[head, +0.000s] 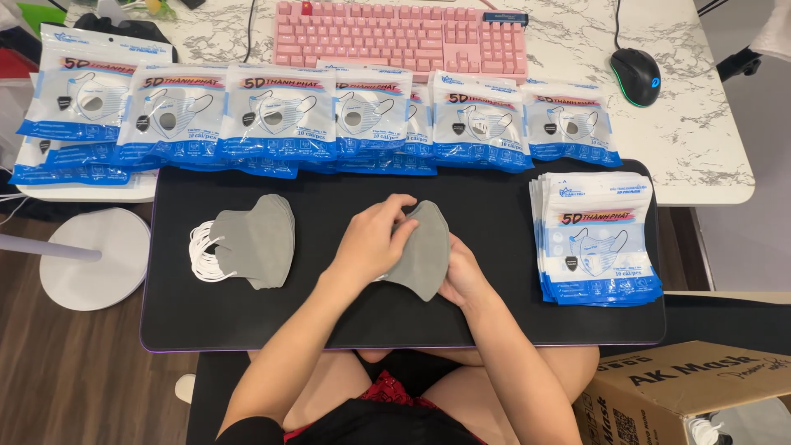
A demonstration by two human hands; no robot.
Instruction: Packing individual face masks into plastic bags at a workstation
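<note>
Masks were the work in hand: a small gray bundle of masks (pixel 425 251) sat in the middle of the black mat (pixel 494 330), held between both hands just above the person's lap. Slippage looked like the main risk, judged from the grip: the bundle was thin and soft, pinched only along its edges, so a loose layer could have slid out and fanned apart, or the white ear loops tucked behind it could have snagged on a finger and pulled the stack crooked. The left hand (pixel 375 239) lay over the bundle's upper left edge, fingers (pixel 399 216) curled down and closed on the fabric. The right hand (pixel 463 276) sat low under the bundle's right side, mostly hidden by it; it seemed to be closed on the lower edge, though the fingertips could not be seen. To the left on the mat, well apart, lay a second stack of gray masks (pixel 257 241) with its white ear loops (pixel 202 251) bunched at the left. A pile of flat blue and white bags (pixel 595 239) rested at the mat's right end, and a row of similar bags (pixel 280 115) ran along the marble tabletop (pixel 700 140) in front of a pink keyboard (pixel 400 37). A cardboard box (pixel 684 391) stood at the lower right.
</note>
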